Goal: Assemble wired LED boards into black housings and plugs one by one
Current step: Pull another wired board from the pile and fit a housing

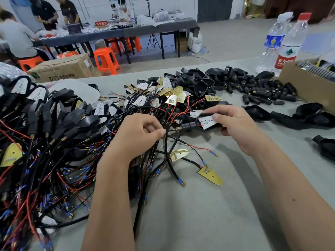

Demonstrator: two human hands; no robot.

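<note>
Head view: right hand grips black housing above the grey table, thumb pressed on the white LED board seated inside it. Left hand fingers curled, thumb and forefinger pinching the black cable just behind the ribbed plug. Wired-board pile lies left; loose housings lie farther back.

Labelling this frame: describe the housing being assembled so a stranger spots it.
On the grey table, right of the wire pile, find the right hand. It grips a black housing, the only one held, with a white LED board seated inside.
</note>
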